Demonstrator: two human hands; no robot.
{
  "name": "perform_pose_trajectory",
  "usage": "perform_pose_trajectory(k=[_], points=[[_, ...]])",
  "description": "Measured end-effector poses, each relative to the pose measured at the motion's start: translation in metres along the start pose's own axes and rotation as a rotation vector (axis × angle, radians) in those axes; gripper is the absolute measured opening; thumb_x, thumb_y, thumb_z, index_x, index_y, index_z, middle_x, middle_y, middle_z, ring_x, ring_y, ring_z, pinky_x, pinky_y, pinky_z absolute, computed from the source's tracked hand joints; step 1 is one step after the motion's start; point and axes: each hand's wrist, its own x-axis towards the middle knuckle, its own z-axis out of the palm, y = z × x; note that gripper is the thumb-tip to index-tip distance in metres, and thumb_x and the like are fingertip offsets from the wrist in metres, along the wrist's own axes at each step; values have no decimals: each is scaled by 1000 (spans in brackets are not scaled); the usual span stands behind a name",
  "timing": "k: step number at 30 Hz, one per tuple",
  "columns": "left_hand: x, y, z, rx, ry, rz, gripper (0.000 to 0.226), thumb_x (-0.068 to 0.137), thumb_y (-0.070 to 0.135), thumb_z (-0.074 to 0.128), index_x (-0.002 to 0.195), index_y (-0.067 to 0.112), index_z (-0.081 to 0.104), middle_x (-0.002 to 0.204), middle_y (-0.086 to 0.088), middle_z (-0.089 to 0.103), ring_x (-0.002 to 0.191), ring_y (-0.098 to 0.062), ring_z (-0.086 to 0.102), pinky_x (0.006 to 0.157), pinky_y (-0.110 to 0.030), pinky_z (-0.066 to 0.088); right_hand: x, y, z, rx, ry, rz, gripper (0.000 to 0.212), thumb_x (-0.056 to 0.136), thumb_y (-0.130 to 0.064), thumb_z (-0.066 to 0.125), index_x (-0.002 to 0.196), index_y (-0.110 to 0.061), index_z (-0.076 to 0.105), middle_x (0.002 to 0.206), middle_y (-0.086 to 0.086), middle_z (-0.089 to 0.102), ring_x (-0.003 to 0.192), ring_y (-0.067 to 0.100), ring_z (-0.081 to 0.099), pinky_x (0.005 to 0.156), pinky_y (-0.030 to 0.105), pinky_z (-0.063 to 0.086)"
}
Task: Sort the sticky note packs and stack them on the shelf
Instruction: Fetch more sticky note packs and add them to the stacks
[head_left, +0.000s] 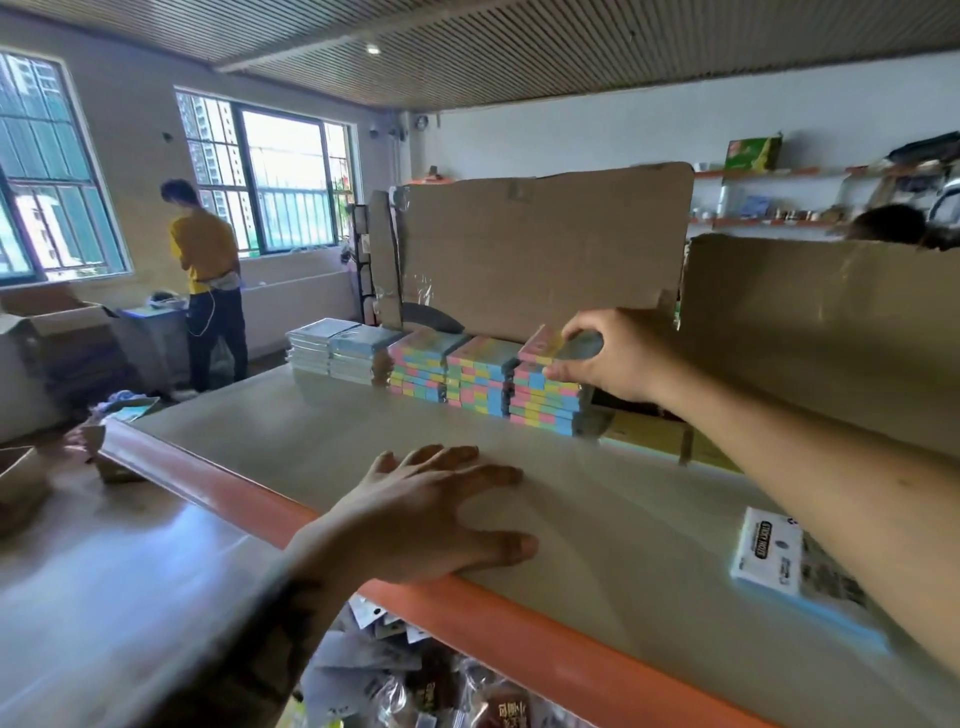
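Now your right hand (610, 358) pinches a sticky note pack (545, 345) atop the rightmost stack (545, 402), centre frame; your left hand (436, 512) lies flat, fingers spread, on the shelf (322, 431).

We can make out only one label with any confidence: the white pack (768, 558) lying flat on the shelf (291, 415) at the right carries a dark banner that seems to read "STICKY NOTES", its smaller print too blurred for us. Chinese characters show on the dark packets (506, 712) below the shelf, but we cannot read them
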Motion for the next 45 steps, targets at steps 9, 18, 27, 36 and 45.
perform_pose_trajectory(k=[9, 18, 27, 36, 45], points=[[4, -4, 4, -14, 27, -4, 82, 71, 98, 34, 146, 70, 15, 166, 23, 14, 153, -8, 9, 122, -43, 15, -3, -2, 6, -69, -14, 54, 75, 58, -84, 77, 115, -34, 72, 120, 1, 71, 103, 23, 64, 89, 38, 56], [1, -1, 3, -32, 42, -13, 80, 70, 99, 34, 143, 71, 18, 164, 24, 18, 152, -7, 13, 120, -43, 18, -35, -15, -2, -160, 5, 10, 65, 82, -74, 65, 135, -35, 56, 139, -1, 55, 125, 26, 54, 102, 42, 49], [-3, 1, 2, -47, 48, 14, 87, 60, 101, 25, 142, 70, 25, 162, 26, 22, 150, -7, 18, 120, -42, 18, -173, 2, -72, -294, -375, 26, 75, 62, -101, 47, 118, -53, 56, 120, -31, 52, 110, -2, 55, 99, 34, 50], [-8, 49, 9, -200, 263, 202, 72, 73, 95, 33, 134, 60, 48, 143, 35, 46, 128, 5, 38, 107, -28, 27, -202, 26, -72, -30, -352, 88, 49, 73, -65, 81, 113, -42, 63, 107, -25, 67, 97, -9, 62, 86, 16, 48], [-7, 68, 23, -374, 469, 328, 51, 80, 80, 52, 127, 60, 56, 126, 38, 59, 116, 7, 55, 103, -40, 47, -199, -1, -51, 1105, -322, 281, 43, 66, -43, 76, 91, -10, 63, 85, 19, 58, 73, 29, 60, 60, 37, 47]])
